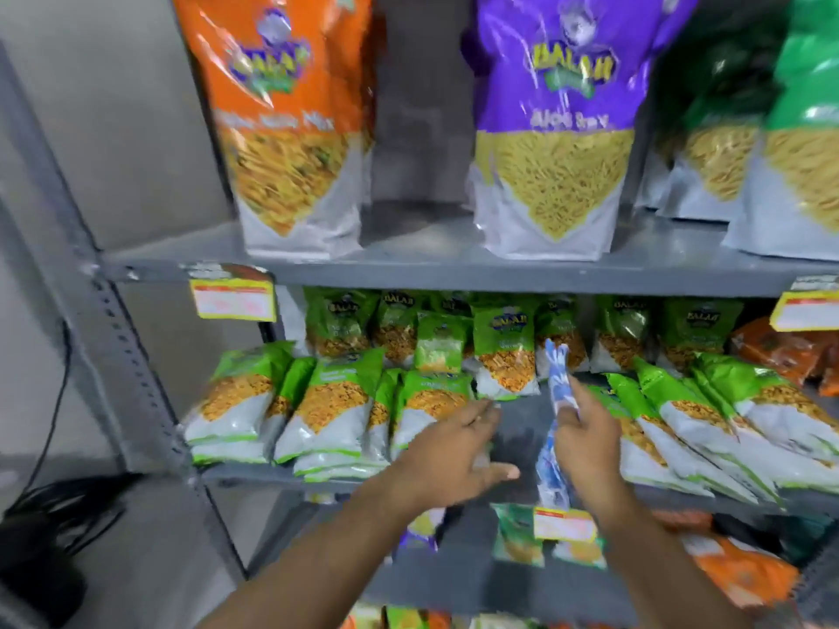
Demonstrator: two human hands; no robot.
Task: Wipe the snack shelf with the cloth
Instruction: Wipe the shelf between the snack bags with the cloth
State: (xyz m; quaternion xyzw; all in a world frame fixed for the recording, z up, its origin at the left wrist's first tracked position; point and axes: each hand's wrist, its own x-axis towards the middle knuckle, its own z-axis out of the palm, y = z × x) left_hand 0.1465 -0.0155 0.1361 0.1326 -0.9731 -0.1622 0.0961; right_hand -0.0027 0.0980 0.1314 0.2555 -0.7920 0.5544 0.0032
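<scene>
The grey metal snack shelf (522, 429) shows a bare strip in its middle, between rows of green snack packets (336, 401). My right hand (585, 442) is shut on a blue and white cloth (559, 379), which sticks up above the fist and hangs down below it over the shelf's front edge. My left hand (454, 451) hovers open at the left of the bare strip, fingers spread, fingertips close to a green packet (504, 356) standing at the back.
Large orange (281, 129), purple (554, 129) and green (799, 129) bags stand on the shelf above. Yellow price tags (234, 301) hang from the shelf edges. More green packets (708, 424) lean at the right. A lower shelf (454, 578) holds more packets. Black cables (50, 506) lie at the left.
</scene>
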